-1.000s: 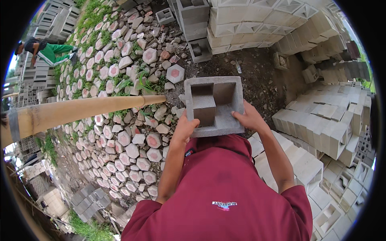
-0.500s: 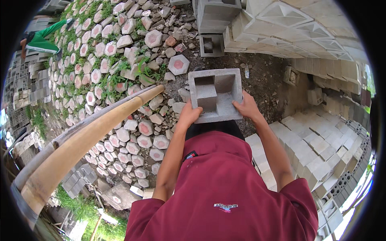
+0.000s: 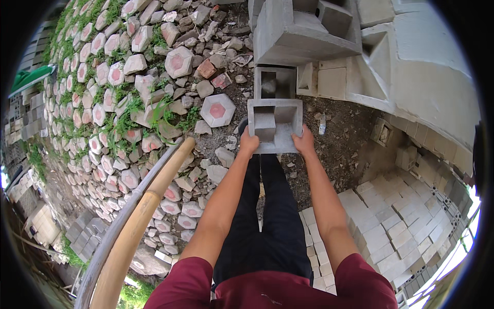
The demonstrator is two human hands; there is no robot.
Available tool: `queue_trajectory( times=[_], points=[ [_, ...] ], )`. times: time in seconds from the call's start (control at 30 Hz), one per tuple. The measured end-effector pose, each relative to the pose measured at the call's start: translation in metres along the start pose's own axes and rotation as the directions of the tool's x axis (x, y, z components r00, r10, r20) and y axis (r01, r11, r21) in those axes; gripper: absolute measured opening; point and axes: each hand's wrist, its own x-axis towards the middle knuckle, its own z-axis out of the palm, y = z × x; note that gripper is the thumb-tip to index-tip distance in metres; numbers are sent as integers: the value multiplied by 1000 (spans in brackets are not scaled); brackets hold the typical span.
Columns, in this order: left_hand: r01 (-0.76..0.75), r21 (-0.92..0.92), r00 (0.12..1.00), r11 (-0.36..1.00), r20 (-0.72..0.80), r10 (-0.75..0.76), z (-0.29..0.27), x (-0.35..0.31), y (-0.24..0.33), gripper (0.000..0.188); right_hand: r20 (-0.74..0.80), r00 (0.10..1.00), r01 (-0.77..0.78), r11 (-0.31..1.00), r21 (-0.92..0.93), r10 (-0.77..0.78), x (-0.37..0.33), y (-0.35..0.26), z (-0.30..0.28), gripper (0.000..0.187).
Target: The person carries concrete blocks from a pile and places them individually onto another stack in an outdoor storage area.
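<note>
Both my arms reach forward, gripping a hollow grey concrete block [image 3: 265,125] by its two sides. My left hand [image 3: 249,142] is closed on its left wall, and my right hand [image 3: 304,140] on its right wall. The block's open face with its stepped inner partition points up toward me. Just beyond it stands another hollow block [image 3: 289,82] on the dirt, partly overlapped by the held one; whether the two touch, I cannot tell. Larger grey blocks [image 3: 303,40] are stacked behind that one.
Pale patterned blocks [image 3: 381,62] form a wall at the right, and more stacked blocks [image 3: 391,221] lie lower right. Hexagonal pavers [image 3: 218,110] and rubble cover the left ground. A bamboo pole [image 3: 146,206] slants across the left. Green clothing [image 3: 32,78] shows at the far left edge.
My hands have carried the concrete block forward, away from my body, toward the block on the ground. My arms are more stretched out, and my legs now show below.
</note>
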Motion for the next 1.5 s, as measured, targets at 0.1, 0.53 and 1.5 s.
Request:
queue_trajectory(
  times=[0.1, 0.53, 1.5],
  points=[
    [-17, -4, 995, 1000, 101, 17, 32, 58, 8, 56, -79, 992, -103, 994, -46, 99, 57, 44, 15, 44],
    [-207, 141, 976, 968, -30, 214, 70, 175, 9, 64, -219, 972, -80, 997, 19, 82, 163, 64, 48, 43],
    [-201, -13, 979, 980, -36, 200, 75, 184, 11, 78, 200, 800, -272, 45, 961, 565, 130, 77, 94, 50]
  ],
)
